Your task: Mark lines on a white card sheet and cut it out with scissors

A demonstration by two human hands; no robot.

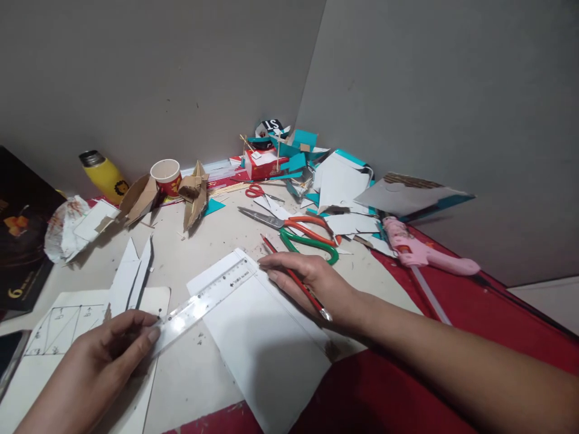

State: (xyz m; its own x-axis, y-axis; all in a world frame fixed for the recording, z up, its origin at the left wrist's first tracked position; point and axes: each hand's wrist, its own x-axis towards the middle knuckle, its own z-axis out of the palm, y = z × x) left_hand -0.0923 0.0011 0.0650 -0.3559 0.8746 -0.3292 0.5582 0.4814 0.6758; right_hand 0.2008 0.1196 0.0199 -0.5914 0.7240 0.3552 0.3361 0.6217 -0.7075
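My left hand [120, 343] pinches the near end of a clear plastic ruler [203, 301], which lies slanting across the top of a white sheet of card [271, 349]. Over the card's upper right edge rests my right hand [312, 283], with a red and black pencil [294, 280] held in it. The pencil's tip points up and away from the card, and its silver end shows below the fingers. The right fingertips are close to the ruler's far end. Beneath my left hand lies an open notebook [156, 361] with a line drawing on its page.
Large scissors [289, 226] with orange and green handles lie beyond the card. Small red scissors [256, 191], a paper cup [166, 178], a yellow bottle [104, 175] and card scraps [344, 181] line the back. A pink glue gun [425, 250] is at the right.
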